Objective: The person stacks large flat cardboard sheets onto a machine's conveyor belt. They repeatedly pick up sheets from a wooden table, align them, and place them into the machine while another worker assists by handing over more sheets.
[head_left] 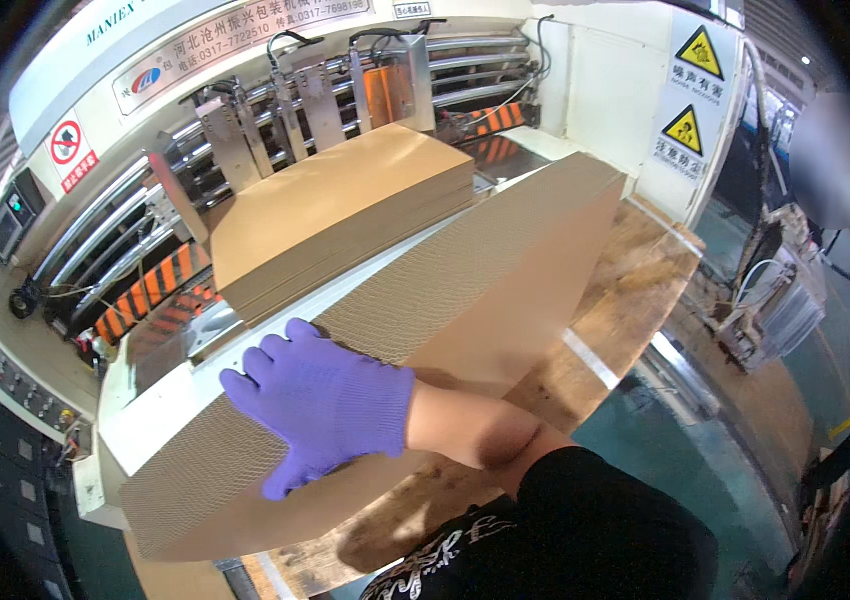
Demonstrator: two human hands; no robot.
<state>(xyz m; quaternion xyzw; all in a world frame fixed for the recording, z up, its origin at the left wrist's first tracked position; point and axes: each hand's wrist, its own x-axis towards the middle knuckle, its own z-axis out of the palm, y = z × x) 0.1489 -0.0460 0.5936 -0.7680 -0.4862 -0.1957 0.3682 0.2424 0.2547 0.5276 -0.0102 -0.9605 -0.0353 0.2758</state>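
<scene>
My right hand (320,405), in a purple knit glove, reaches in from the lower right. It lies across a thick stack of brown cardboard sheets (455,280) that stands on edge, its wavy corrugated edges facing up. The fingers are spread over the far side of those edges, and the thumb points back toward the near flat face. Beyond this stack, a second pile of cardboard sheets (345,190) lies flat against the machine's metal guides. My left hand is out of view.
A wooden board (635,270) lies under the standing stack. The large white machine (605,90) holds metal rollers (485,65), upright guide plates (317,108) and orange-black striped panels (170,280). A control panel (10,380) is at left. Machine parts (775,310) stand at right.
</scene>
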